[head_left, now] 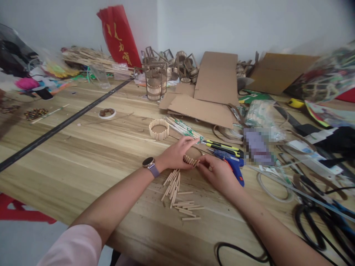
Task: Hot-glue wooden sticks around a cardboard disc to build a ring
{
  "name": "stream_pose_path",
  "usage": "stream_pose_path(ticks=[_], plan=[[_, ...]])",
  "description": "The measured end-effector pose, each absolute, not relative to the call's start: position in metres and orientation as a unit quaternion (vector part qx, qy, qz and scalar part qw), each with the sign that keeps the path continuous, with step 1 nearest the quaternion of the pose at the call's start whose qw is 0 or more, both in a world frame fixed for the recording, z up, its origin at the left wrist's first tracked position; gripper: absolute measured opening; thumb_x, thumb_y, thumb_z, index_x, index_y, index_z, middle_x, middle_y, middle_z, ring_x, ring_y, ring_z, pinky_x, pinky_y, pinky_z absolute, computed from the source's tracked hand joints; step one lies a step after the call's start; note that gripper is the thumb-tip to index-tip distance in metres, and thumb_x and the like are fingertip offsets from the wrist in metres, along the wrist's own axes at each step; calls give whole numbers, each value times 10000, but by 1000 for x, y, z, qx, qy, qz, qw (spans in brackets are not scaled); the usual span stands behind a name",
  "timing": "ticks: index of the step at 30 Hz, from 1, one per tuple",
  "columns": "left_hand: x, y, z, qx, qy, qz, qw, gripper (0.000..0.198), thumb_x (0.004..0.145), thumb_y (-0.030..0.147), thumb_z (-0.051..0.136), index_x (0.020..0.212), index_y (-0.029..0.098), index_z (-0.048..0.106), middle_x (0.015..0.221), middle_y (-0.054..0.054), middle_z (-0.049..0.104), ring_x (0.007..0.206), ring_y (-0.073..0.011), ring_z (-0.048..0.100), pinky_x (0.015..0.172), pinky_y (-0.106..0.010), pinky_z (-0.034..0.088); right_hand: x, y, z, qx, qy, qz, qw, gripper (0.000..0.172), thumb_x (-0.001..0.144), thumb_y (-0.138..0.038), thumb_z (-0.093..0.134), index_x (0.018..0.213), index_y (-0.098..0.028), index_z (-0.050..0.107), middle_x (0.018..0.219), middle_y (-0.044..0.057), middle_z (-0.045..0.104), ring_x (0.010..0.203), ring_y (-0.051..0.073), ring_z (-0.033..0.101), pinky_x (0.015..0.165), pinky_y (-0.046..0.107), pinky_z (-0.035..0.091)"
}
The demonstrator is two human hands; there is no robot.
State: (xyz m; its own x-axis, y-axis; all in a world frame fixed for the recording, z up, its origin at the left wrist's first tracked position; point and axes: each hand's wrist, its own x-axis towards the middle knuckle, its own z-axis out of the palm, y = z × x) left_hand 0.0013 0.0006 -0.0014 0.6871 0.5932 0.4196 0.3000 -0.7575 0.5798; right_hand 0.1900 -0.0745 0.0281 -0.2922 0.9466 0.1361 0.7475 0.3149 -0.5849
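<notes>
My left hand (177, 153), with a watch on its wrist, is closed round a brown band partly lined with short wooden sticks (190, 160). At the end of that row of sticks, my right hand (215, 170) pinches what looks like one short stick against the band; its fingers partly hide it. Loose short sticks (173, 188) lie on the table just below my hands. A similar ring (159, 130), with sticks all the way round, stands beyond my left hand. Close behind my right hand lies a blue glue gun (235, 170).
Yellow-black cutters (223, 147) and wrapped sticks (185, 129) lie beyond my hands. Flattened cardboard (199, 109), a lantern-like frame (154, 88) and a red bag (119, 35) are farther back. Black-handled scissors (307, 221) and cables are at right. A black strip (72, 118) crosses the table.
</notes>
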Motion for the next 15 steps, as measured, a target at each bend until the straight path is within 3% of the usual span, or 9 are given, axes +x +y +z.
stream_pose_path(ticks=[15], plan=[[1, -2, 0, 890, 253, 302, 230, 903, 685, 312, 770, 1450, 205, 301, 1381, -166, 376, 1293, -320, 429, 1077, -468, 404, 189, -74, 24, -526, -800, 173, 233, 136, 882, -189, 472, 847, -177, 603, 806, 61, 679, 736, 190, 619, 652, 274, 433]])
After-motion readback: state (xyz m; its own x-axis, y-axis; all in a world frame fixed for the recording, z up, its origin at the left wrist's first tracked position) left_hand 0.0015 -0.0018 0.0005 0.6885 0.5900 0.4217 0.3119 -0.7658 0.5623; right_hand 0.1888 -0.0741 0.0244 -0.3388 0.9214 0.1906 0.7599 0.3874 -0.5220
